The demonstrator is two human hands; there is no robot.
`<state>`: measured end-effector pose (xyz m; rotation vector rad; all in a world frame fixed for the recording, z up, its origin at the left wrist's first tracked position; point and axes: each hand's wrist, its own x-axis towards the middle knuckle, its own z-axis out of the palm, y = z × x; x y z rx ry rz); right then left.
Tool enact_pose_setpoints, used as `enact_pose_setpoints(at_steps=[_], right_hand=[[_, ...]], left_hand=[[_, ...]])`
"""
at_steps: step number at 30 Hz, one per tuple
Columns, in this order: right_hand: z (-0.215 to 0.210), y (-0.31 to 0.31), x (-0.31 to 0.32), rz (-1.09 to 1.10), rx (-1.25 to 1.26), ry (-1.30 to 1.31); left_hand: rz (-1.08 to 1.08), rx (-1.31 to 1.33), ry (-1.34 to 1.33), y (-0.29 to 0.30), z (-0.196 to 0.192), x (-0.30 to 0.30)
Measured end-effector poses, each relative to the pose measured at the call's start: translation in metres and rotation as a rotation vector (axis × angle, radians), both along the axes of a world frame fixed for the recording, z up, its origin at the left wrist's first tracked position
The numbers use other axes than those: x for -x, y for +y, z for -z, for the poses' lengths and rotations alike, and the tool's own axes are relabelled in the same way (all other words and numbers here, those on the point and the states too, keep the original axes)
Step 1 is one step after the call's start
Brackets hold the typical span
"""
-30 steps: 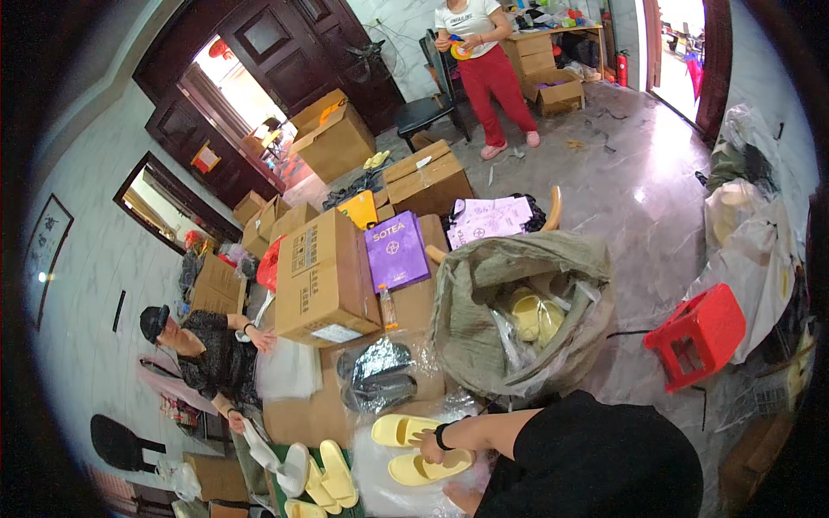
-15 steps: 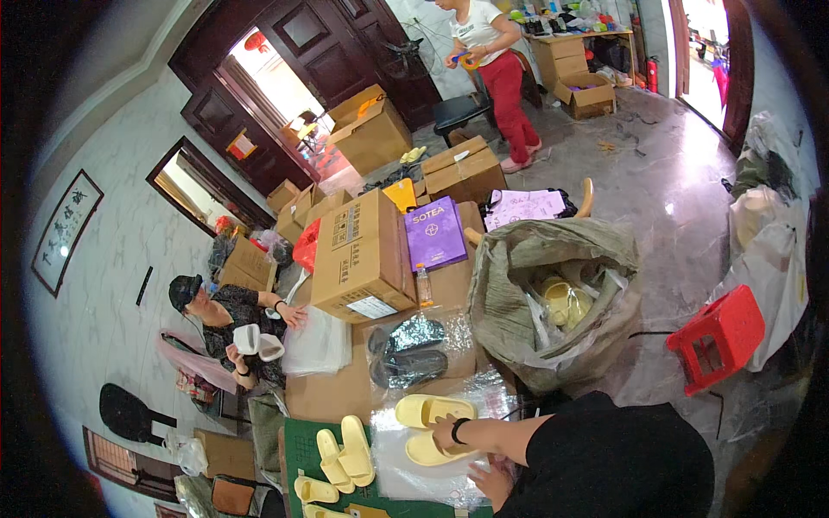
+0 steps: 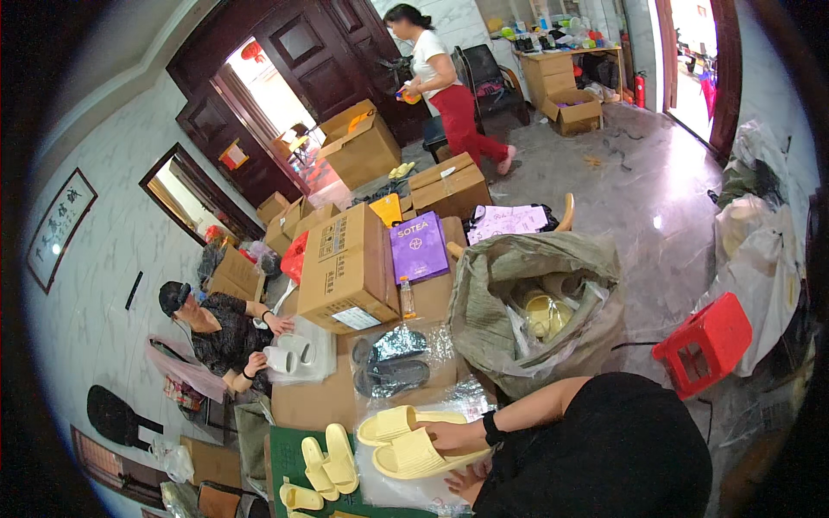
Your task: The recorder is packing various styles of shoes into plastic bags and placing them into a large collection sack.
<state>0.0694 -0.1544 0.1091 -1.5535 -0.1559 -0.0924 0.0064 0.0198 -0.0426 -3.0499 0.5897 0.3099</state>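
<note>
A pair of pale yellow slippers (image 3: 419, 449) lies side by side over a clear plastic bag (image 3: 380, 494) at the table's near edge. My right hand (image 3: 445, 436), with a black band at the wrist, grips the pair at the slipper nearer me, its fingertips partly hidden. Just below, my left hand (image 3: 468, 483) rests on the plastic beside the slippers, fingers spread. More yellow slippers (image 3: 330, 462) lie on a green mat (image 3: 285, 445) to the left. Dark slippers (image 3: 393, 363) in clear plastic lie farther up the table.
A large woven sack (image 3: 488, 324) with yellow slippers stands beside the table. A cardboard box (image 3: 345, 268), purple bag (image 3: 423, 246) and small bottle (image 3: 407, 298) are on the table. Opposite, a person (image 3: 220, 332) handles white slippers (image 3: 292, 352). A red stool (image 3: 704, 345) is at right.
The yellow slippers in my right hand look larger and turned slightly. The person opposite has lowered white slippers onto the plastic bags. The person in red trousers has walked left.
</note>
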Motion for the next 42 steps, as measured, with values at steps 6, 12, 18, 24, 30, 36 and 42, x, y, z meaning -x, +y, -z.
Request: enact_pose_setpoints(at_steps=[6, 12, 18, 24, 30, 36, 42], right_hand=[[-0.028, -0.002, -0.004, -0.224, -0.447, 0.248], [-0.042, -0.032, 0.006, -0.261, -0.168, 0.191], [-0.003, -0.059, 0.009, -0.589, 0.151, 0.301], [0.035, -0.1, 0.006, -0.764, 0.093, 0.712], [0.016, -0.038, 0.005, -1.002, 0.075, 0.841], [0.019, -0.073, 0.01, -0.868, 0.234, 0.773], [-0.029, -0.074, 0.014, -0.738, 0.379, 0.457]], left_hand=[[-0.134, 0.104, 0.066, -0.005, -0.025, 0.005], [-0.179, 0.093, 0.057, -0.007, -0.002, -0.008], [-0.021, 0.098, 0.058, 0.019, -0.001, -0.011], [0.011, 0.274, -0.016, 0.004, -0.013, -0.023], [-0.032, 0.728, -0.116, 0.064, 0.034, -0.011], [-0.377, 1.245, 0.018, 0.046, 0.055, -0.031], [-0.519, 1.026, 0.04, 0.016, -0.058, -0.028]])
